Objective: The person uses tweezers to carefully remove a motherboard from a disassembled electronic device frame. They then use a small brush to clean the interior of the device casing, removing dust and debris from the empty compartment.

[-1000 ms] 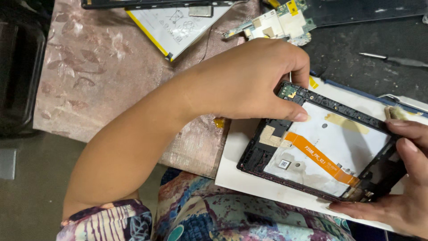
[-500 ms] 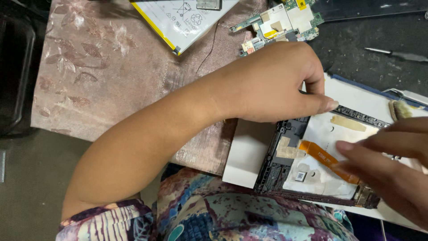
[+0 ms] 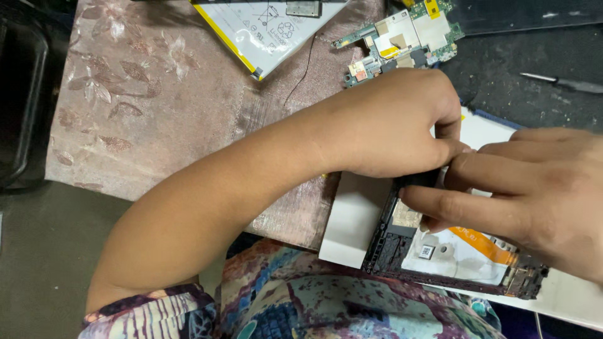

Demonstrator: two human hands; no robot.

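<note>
— Left hand (image 3: 389, 122)? Fingers pinched shut on the opened tablet frame's (image 3: 440, 251) top edge.
— Right hand (image 3: 534, 188)? Fingers extended flat, pressed onto frame beneath; circuit board (image 3: 402, 34) well beyond fingertips.

Both hands crowd the top edge of the opened tablet frame (image 3: 452, 251), the left hand (image 3: 389, 122) and right hand (image 3: 540, 188) touching fingertip to fingertip, so no way in from above. The frame's lower half lies uncovered. Behind the left hand sit a circuit board (image 3: 402, 37) and a battery (image 3: 264, 28); a screwdriver (image 3: 562, 81), probably, lies far right. The patterned cloth (image 3: 138, 113) to the left is open
</note>
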